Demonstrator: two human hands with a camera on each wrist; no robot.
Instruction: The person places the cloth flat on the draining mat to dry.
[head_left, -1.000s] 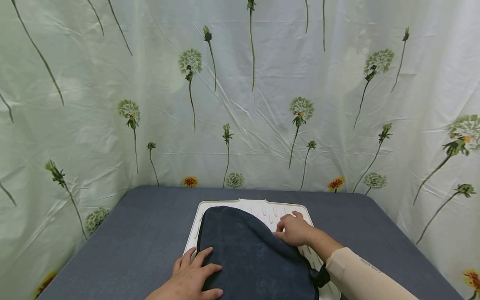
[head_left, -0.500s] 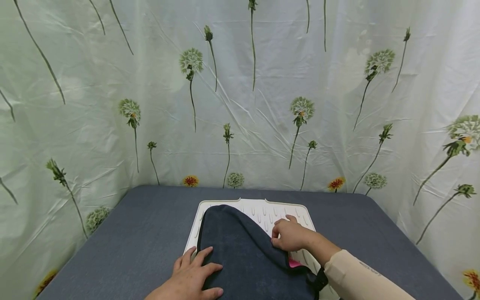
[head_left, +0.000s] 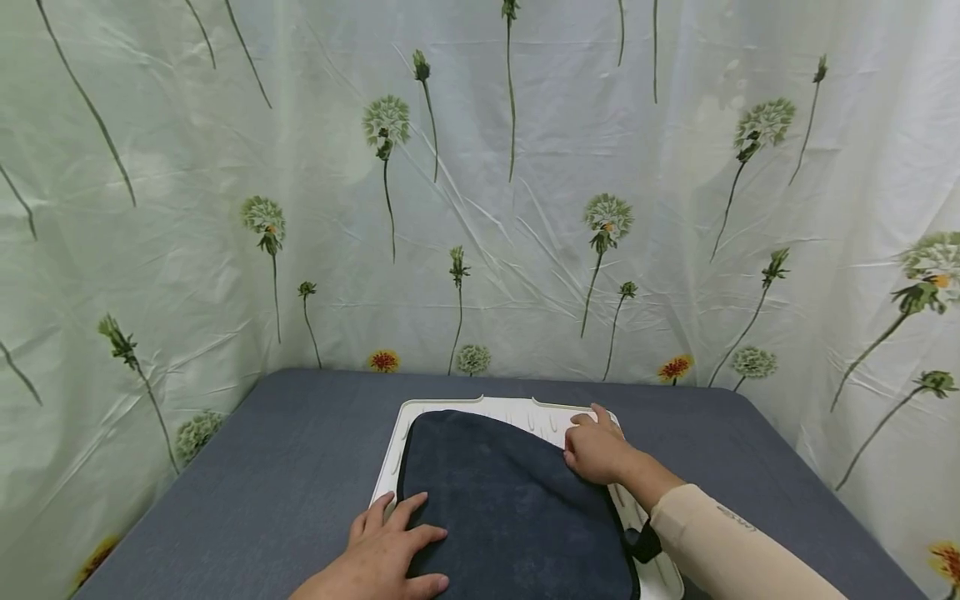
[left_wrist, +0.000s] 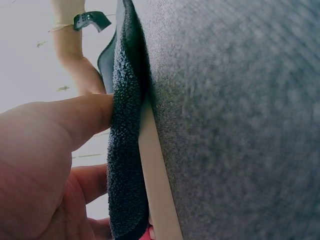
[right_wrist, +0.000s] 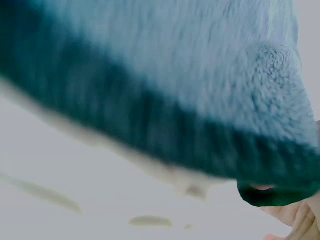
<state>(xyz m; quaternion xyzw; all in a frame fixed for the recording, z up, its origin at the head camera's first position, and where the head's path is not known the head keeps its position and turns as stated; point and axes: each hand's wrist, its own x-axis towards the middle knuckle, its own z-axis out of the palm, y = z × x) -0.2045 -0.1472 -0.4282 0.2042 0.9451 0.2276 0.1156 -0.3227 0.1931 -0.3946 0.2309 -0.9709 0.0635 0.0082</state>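
Observation:
A dark blue, plush-piled towel (head_left: 517, 517) with black edging lies over a white tray (head_left: 388, 471) with raised ribs. My left hand (head_left: 386, 550) rests on the towel's left side, fingers spread; in the left wrist view, its fingers (left_wrist: 92, 117) touch the pile beside the tray's rim (left_wrist: 159, 185). At the upper right, my right hand (head_left: 596, 450) pinches the towel's edge over the tray. The right wrist view has the towel (right_wrist: 200, 75) raised above the tray surface, with part of the right hand (right_wrist: 300, 215) at its edge. A small pink-red patch (left_wrist: 150, 233) shows under the towel.
The tray rests on a dark grey covered table (head_left: 300, 467). A pale curtain (head_left: 525, 208) with dandelion prints hangs behind and at both sides. A black strap (head_left: 642, 543) is beside the right sleeve (head_left: 720, 542).
My right hand first drew the towel's edge toward the left, baring a pink patch, then carried it back up and right over the tray. My left hand has stayed in place.

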